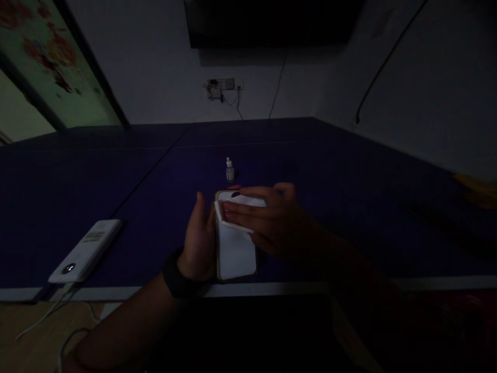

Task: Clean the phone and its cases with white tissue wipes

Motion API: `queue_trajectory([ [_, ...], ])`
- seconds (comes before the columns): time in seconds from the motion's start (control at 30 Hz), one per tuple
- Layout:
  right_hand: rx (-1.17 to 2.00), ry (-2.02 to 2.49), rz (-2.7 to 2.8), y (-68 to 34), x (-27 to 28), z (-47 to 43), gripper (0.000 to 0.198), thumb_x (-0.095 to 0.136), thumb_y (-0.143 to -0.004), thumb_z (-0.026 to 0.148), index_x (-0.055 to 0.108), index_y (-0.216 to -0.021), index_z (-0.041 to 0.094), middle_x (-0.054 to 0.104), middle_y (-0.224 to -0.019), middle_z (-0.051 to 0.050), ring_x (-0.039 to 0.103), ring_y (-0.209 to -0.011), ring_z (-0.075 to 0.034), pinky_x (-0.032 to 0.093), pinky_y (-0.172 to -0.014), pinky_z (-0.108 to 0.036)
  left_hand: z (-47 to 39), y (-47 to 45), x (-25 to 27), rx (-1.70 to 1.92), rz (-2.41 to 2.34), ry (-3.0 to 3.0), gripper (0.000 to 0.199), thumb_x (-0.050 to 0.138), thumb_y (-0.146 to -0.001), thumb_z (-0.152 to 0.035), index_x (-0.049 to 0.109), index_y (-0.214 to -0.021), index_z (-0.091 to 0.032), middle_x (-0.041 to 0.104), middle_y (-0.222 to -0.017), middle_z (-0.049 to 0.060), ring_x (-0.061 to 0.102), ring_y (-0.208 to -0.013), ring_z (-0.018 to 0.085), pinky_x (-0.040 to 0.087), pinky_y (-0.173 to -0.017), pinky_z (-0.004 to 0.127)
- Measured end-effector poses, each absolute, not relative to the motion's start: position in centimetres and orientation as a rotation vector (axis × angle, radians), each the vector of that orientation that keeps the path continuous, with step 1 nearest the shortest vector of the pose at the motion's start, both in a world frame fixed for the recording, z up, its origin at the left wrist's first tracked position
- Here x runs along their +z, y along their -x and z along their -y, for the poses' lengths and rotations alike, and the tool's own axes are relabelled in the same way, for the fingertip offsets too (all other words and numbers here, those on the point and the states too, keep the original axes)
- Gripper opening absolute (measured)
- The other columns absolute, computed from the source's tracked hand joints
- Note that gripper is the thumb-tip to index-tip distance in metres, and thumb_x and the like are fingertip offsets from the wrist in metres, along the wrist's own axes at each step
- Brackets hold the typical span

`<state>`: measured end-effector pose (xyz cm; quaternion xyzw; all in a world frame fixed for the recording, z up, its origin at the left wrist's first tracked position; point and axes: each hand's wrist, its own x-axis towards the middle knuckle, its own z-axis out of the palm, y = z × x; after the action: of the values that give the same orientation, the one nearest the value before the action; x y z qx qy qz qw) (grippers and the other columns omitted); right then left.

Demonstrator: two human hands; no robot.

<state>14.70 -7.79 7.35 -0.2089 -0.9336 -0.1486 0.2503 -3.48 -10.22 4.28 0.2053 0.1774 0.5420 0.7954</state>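
I count one phone [235, 254], one white cloth [237, 213], one small dropper bottle [229, 170] and one white power bank [88, 249]. My left hand [200, 243] grips the phone along its left edge, thumb up beside it, fingers wrapped under and clamped on it. My right hand [272, 217] lies flat across the upper part of the phone, fingers together and pressing the cloth against it; it is not closed around anything. A dark band sits on my left wrist.

The phone is a pale slab with a thin golden-brown rim, its white face up, with a dark spot near the top edge. It is held just above the near edge of the counter [349, 171], roughly at the middle of that edge. The cloth is folded and covers the top third.

The bottle stands upright farther back toward the counter's middle, well apart from the hands. The power bank lies near the near-left corner, a cable trailing off the edge.

The counter is dark blue with a pale line along it. The room is dim; a wall socket with leads sits on the far wall.
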Motion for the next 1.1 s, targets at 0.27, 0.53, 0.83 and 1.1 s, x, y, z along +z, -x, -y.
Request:
queue_trajectory([
  [0.27, -0.239, 0.561, 2.435, -15.0, 2.6, 10.0, 0.047, 0.056, -0.091, 0.015, 0.066, -0.135, 0.027, 0.071, -0.137, 0.002, 0.050, -0.134, -0.028, 0.036, -0.098, -0.048, 13.8, 2.6, 1.9, 1.192, -0.496, -0.366, 0.067, 0.025, -0.105, -0.061, 0.057, -0.144, -0.018, 0.075, -0.108, 0.012, 0.073, -0.098, 0.026, 0.056, -0.087, 0.037],
  [0.53, -0.184, 0.717, 2.403, -13.3, 0.3, 10.0, 0.052, 0.057, -0.088, 0.011, 0.067, -0.135, 0.031, 0.069, -0.139, 0.007, 0.047, -0.138, -0.032, 0.031, -0.103, -0.052, 14.1, 1.9, 0.2, 1.172, -0.522, -0.164, 0.075, 0.013, -0.105, -0.059, 0.059, -0.142, -0.013, 0.075, -0.099, 0.012, 0.073, -0.097, 0.026, 0.056, -0.087, 0.037],
  [0.83, -0.182, 0.681, 2.380, -13.9, 0.6, 10.2, 0.038, 0.056, -0.091, 0.017, 0.073, -0.123, 0.028, 0.077, -0.124, 0.005, 0.053, -0.133, -0.030, 0.028, -0.104, -0.051, 13.9, 2.6, 0.0, 1.196, -0.508, -0.205, 0.071, 0.015, -0.105, -0.060, 0.057, -0.144, -0.017, 0.075, -0.099, 0.010, 0.074, -0.096, 0.026, 0.056, -0.088, 0.038],
  [1.1, -0.119, 0.643, 2.510, -13.4, 0.2, 10.3, 0.053, 0.056, -0.088, 0.011, 0.065, -0.137, 0.027, 0.070, -0.139, 0.003, 0.046, -0.138, -0.028, 0.034, -0.101, -0.049, 13.4, 3.0, 0.0, 1.116, -0.435, -0.245, 0.075, 0.023, -0.101, -0.068, 0.060, -0.139, -0.015, 0.074, -0.092, 0.010, 0.074, -0.092, 0.026, 0.056, -0.084, 0.038],
])
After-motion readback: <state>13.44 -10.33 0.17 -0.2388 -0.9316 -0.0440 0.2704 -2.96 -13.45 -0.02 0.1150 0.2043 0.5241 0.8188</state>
